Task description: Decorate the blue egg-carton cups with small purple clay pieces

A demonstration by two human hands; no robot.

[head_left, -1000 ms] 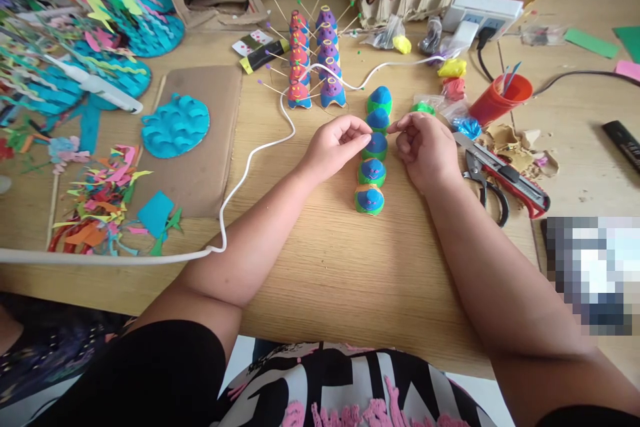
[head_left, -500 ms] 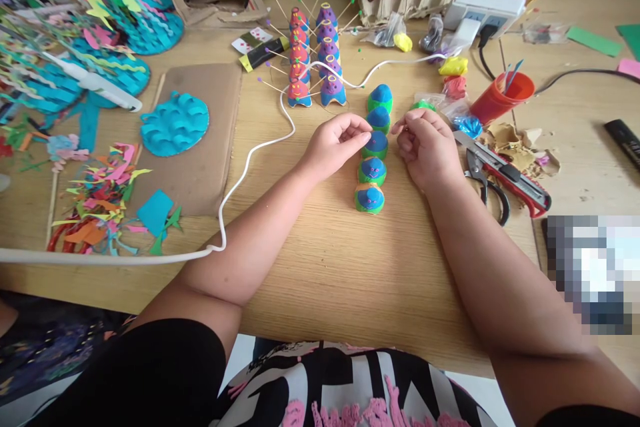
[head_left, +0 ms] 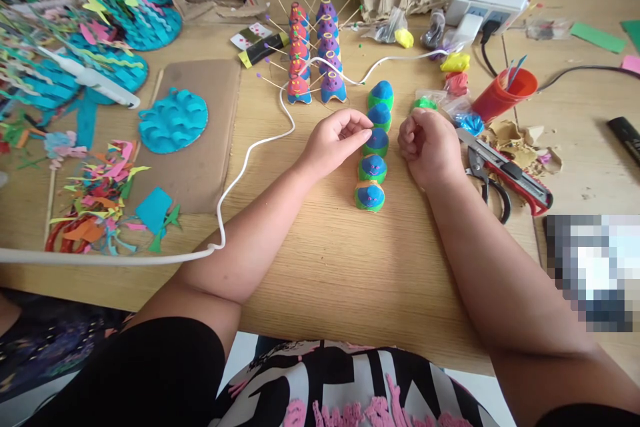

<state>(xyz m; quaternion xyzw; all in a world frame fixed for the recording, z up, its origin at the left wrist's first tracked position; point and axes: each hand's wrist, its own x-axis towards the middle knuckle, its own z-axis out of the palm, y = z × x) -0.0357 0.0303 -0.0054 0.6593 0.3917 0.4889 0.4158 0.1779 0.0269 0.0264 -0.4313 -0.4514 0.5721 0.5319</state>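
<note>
Several blue and green egg-carton cups stand in a row on the wooden table, the nearer ones with small faces. My left hand touches the left side of the row near the middle cup, its thumb and fingertips almost together around the cup's edge. Just right of the row, my right hand is curled into a loose fist; whether anything small is inside is hidden. Behind are two columns of finished-looking cups, one red and blue, one purple and blue, with sticks poking out.
A white cord crosses the table and my left forearm. Cardboard with a blue disc lies left, beside paper scraps. A red cutter, scissors, orange cup and power strip are right.
My right hand's fingers have curled in more and drawn slightly away from the row. My left hand stays nearly in place beside the middle cup.
</note>
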